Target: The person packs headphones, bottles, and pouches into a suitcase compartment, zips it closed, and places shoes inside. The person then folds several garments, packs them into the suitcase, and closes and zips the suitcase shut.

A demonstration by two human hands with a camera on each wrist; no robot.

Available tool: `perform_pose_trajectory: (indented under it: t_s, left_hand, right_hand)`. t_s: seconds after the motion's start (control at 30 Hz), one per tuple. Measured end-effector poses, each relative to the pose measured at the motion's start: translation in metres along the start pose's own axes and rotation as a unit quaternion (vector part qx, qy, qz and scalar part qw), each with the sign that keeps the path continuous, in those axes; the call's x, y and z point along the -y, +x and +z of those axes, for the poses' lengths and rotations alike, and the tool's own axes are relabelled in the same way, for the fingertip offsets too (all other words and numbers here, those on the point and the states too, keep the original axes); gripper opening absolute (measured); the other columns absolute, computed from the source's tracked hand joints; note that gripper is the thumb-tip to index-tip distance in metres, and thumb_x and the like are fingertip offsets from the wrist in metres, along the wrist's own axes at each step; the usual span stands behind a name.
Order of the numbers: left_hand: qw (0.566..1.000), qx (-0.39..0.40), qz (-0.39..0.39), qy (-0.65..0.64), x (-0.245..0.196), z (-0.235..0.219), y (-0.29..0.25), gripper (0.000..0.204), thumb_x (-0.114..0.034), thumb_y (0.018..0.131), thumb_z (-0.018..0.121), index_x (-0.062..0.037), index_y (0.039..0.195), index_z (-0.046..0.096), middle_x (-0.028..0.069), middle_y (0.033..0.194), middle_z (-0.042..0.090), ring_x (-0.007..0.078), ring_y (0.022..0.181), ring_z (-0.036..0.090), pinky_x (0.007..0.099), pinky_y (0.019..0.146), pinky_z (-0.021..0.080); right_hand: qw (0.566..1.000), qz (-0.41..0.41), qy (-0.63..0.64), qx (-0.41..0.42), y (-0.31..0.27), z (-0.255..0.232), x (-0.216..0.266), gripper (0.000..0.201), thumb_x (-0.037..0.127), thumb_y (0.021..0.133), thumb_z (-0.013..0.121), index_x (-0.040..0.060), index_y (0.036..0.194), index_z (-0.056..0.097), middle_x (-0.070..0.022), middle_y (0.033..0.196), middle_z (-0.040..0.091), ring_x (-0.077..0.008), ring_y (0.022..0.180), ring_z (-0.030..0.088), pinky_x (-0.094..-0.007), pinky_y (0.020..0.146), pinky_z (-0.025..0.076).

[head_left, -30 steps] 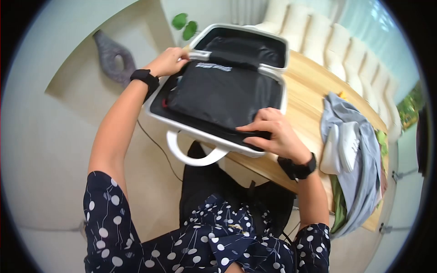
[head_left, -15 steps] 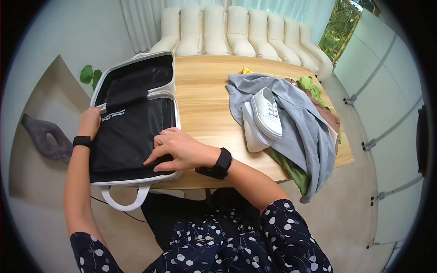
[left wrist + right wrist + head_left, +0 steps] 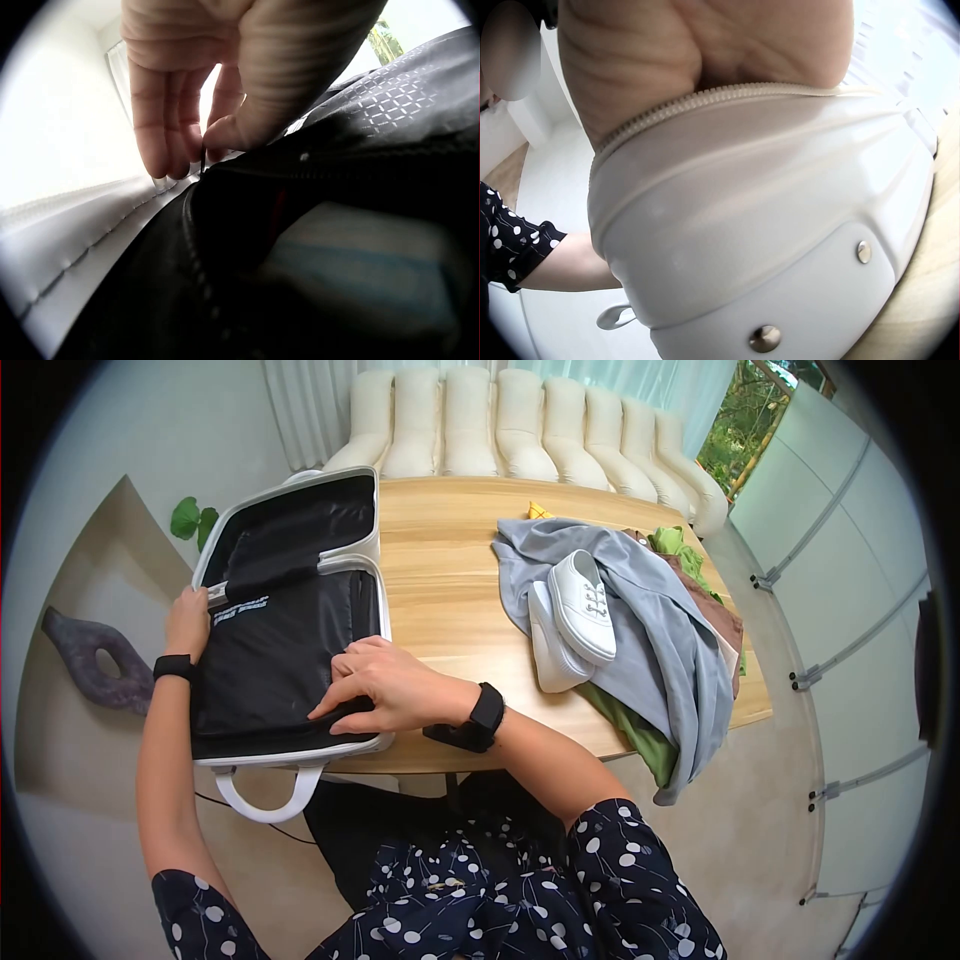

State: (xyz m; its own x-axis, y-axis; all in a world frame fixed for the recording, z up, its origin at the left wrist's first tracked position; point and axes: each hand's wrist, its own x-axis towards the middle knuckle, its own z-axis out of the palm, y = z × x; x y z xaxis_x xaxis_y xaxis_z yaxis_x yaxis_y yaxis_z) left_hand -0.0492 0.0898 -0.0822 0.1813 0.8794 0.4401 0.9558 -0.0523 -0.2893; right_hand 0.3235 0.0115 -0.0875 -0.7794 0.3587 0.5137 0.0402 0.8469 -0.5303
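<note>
Your left grip [image 3: 195, 82] pinches the zip pull [image 3: 202, 160] | your right grip [image 3: 385, 688] touches black lining [image 3: 275, 665], closure unclear | lining likely soft, slippery; steady the stiffer suitcase rim [image 3: 385, 610]

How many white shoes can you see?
2. One white lace-up shoe is on top, on the crumpled grey-blue cloth; the other white shoe is beside it, partly beneath. More could be hidden under the cloth.

Case [image 3: 384, 592]: white shell, black lining. Tabletop [image 3: 440, 560]: pale wood grain. Shoes [image 3: 583, 606]: white. Draped cloth [image 3: 650, 600]: grey-blue; beneath, green and brown cloth. Sleeves [image 3: 640, 860]: navy, white-dotted. Sofa [image 3: 470, 425]: cream.
</note>
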Motion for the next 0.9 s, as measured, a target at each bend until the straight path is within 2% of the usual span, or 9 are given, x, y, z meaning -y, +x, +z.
perform_pose_trajectory:
  t_s: [0.2,0.37,0.43,0.5,0.53,0.57,0.63,0.77,0.9]
  left_hand:
    - [0.999,-0.005,0.030,-0.017,0.012,-0.007,-0.009,0.012,0.001,0.076,0.048,-0.0003,0.088,0.050,0.0182,0.088,0.052,0.0389,0.084,0.053,0.0470,0.072,0.045]
    - [0.996,0.029,0.076,-0.042,0.023,-0.010,-0.017,0.019,0.007,0.070,0.049,0.0014,0.088,0.051,0.0209,0.092,0.052,0.0385,0.093,0.051,0.0446,0.081,0.044]
    - [0.997,0.032,0.056,-0.033,0.023,-0.006,-0.012,0.016,0.007,0.070,0.052,0.0024,0.084,0.056,0.0215,0.087,0.057,0.0383,0.087,0.056,0.0436,0.078,0.048]
    - [0.996,0.018,0.085,-0.036,0.005,-0.026,-0.012,0.009,0.006,0.069,0.053,0.0019,0.075,0.058,0.0215,0.084,0.059,0.0381,0.084,0.058,0.0443,0.074,0.049]
    - [0.995,0.007,0.090,-0.035,0.011,-0.015,-0.012,0.010,0.006,0.069,0.053,0.0016,0.077,0.058,0.0213,0.084,0.059,0.0379,0.085,0.058,0.0445,0.075,0.049]
    - [0.993,0.016,0.100,-0.064,0.014,-0.016,-0.014,0.010,0.001,0.076,0.048,0.0004,0.086,0.051,0.0197,0.088,0.054,0.0371,0.088,0.054,0.0430,0.076,0.045]
    - [0.995,0.021,0.051,-0.087,0.012,-0.016,-0.015,0.010,0.000,0.076,0.053,-0.0008,0.086,0.052,0.0167,0.089,0.055,0.0354,0.090,0.054,0.0424,0.079,0.045]
    - [0.994,0.042,0.036,-0.089,0.006,-0.022,-0.014,0.019,0.000,0.074,0.058,-0.0022,0.091,0.053,0.0138,0.093,0.055,0.0337,0.093,0.055,0.0412,0.078,0.046]
    - [0.995,0.054,0.008,-0.086,0.002,-0.021,-0.012,0.018,0.000,0.074,0.059,-0.0033,0.091,0.053,0.0127,0.094,0.055,0.0333,0.092,0.056,0.0414,0.077,0.046]
  right_hand:
    - [1.000,0.000,0.004,-0.007,-0.001,-0.004,0.006,0.021,0.030,0.077,0.069,0.0207,0.096,0.071,-0.0007,0.071,0.047,-0.0192,0.077,0.049,-0.0316,0.081,0.036]
    - [0.999,-0.027,0.001,-0.019,0.000,0.000,0.000,0.020,0.027,0.076,0.070,0.0193,0.095,0.071,-0.0010,0.075,0.051,-0.0201,0.079,0.051,-0.0324,0.079,0.037]
    - [1.000,-0.014,-0.006,0.004,0.004,-0.003,0.003,0.022,0.024,0.075,0.071,0.0176,0.096,0.071,-0.0019,0.076,0.053,-0.0209,0.079,0.052,-0.0328,0.077,0.038]
    - [1.000,-0.010,-0.008,0.012,0.006,-0.004,0.003,0.023,0.021,0.073,0.072,0.0158,0.096,0.071,-0.0026,0.074,0.053,-0.0207,0.077,0.051,-0.0324,0.075,0.038]
    - [1.000,-0.007,-0.006,0.016,0.008,-0.005,0.005,0.024,0.020,0.073,0.072,0.0150,0.096,0.071,-0.0025,0.073,0.052,-0.0202,0.076,0.051,-0.0318,0.074,0.037]
    - [1.000,-0.001,-0.007,0.020,0.009,-0.005,0.007,0.025,0.018,0.072,0.073,0.0142,0.096,0.071,-0.0025,0.072,0.051,-0.0197,0.075,0.050,-0.0313,0.073,0.037]
    - [0.999,0.034,0.001,0.033,0.009,-0.006,0.012,0.024,0.021,0.073,0.072,0.0173,0.096,0.071,-0.0028,0.071,0.050,-0.0210,0.074,0.050,-0.0321,0.076,0.037]
    - [0.998,0.056,-0.004,0.041,0.010,-0.006,0.015,0.024,0.020,0.071,0.073,0.0169,0.095,0.071,-0.0021,0.070,0.049,-0.0199,0.076,0.049,-0.0309,0.076,0.037]
    - [0.999,0.037,-0.001,0.021,0.011,-0.004,0.014,0.027,0.016,0.069,0.074,0.0146,0.096,0.072,-0.0004,0.069,0.046,-0.0167,0.072,0.045,-0.0288,0.073,0.035]
